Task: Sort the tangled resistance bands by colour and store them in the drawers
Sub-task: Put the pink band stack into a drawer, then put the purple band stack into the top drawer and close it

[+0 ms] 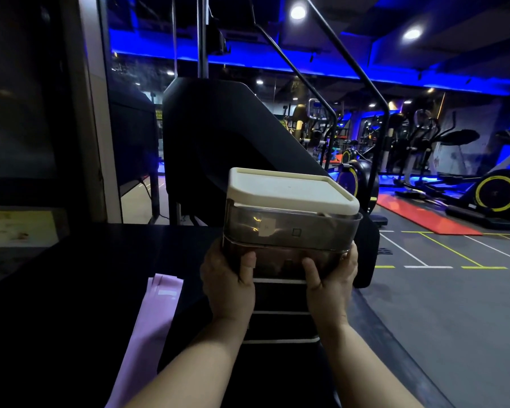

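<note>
We could find little writing to read. A small pale label [267,227] sat on the smoky front of the top drawer [315,231], its print too small to make out. Beside it was a small square mark [296,232]. On the far left, a yellowish sheet [18,228] carried blurred print that we could not read either.

We held the drawer unit [292,191] upright over the dark worktop [100,260]. Its white lid faced up and its drawer fronts faced us. The fronts ran long from side to side, stacked one under another, with white edges showing on the lower ones.

Our left hand [228,279] and right hand [331,279] clasped the unit at the level of the second drawer [277,260]. Each thumb was pressed on the smoky front and the fingers were curled round the sides.

A pink band [150,328] lay flat on the worktop to the left of the unit, apart from both hands. Its long axis ran away from us, leaning slightly right. We could not tell what the drawers held through their dark walls.
</note>
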{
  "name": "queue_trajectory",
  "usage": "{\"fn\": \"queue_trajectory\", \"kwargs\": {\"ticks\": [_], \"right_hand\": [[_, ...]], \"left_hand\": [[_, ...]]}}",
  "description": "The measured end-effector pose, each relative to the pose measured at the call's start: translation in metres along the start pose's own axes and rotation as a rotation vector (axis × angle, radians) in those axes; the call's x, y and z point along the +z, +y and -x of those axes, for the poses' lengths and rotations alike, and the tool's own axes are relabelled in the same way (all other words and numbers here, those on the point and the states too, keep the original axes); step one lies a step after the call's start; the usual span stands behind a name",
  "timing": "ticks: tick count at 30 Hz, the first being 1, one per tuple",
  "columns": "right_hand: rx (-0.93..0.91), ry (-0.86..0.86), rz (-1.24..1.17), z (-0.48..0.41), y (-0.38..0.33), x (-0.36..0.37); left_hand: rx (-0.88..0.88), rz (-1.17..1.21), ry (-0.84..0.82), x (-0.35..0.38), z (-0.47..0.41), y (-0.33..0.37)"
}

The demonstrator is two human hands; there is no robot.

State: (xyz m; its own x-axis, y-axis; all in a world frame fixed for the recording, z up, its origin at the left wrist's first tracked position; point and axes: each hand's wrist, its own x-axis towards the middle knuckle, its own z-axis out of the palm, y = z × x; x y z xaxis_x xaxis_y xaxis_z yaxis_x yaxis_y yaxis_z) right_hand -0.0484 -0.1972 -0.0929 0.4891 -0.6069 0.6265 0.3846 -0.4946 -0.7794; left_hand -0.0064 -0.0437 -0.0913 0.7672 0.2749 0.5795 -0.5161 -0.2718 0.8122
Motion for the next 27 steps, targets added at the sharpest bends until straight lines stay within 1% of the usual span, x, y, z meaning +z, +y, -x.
{"fn": "queue_trajectory", "kwargs": {"ticks": [8,13,16,19,21,22,23,24,25,27], "right_hand": [[-0.007,-0.007,0.024,0.001,0.001,0.001],[0.042,-0.025,0.037,0.005,0.007,-0.001],[0.109,-0.012,0.057,0.015,0.012,-0.003],[0.159,0.093,0.139,0.038,0.008,-0.003],[0.104,0.173,0.158,0.058,-0.001,-0.001],[0.046,0.188,0.148,0.068,-0.005,0.002],[-0.017,0.175,0.141,0.078,-0.010,0.006],[-0.067,0.127,0.135,0.087,-0.014,0.011],[-0.097,0.046,0.121,0.097,-0.018,0.018],[-0.092,-0.157,0.087,0.113,-0.027,0.037]], "left_hand": [[0.012,-0.024,0.013,-0.001,0.002,0.000],[-0.018,-0.100,-0.004,-0.006,0.007,0.005],[-0.096,-0.150,-0.084,-0.015,0.010,0.000],[-0.164,-0.211,-0.165,-0.033,0.012,-0.011],[-0.249,-0.209,-0.254,-0.050,0.013,-0.014],[-0.299,-0.194,-0.301,-0.060,0.013,-0.016],[-0.330,-0.185,-0.333,-0.072,0.013,-0.020],[-0.325,-0.199,-0.346,-0.084,0.013,-0.024],[-0.305,-0.219,-0.339,-0.097,0.011,-0.028],[-0.299,-0.315,-0.321,-0.122,0.005,-0.035]]}}
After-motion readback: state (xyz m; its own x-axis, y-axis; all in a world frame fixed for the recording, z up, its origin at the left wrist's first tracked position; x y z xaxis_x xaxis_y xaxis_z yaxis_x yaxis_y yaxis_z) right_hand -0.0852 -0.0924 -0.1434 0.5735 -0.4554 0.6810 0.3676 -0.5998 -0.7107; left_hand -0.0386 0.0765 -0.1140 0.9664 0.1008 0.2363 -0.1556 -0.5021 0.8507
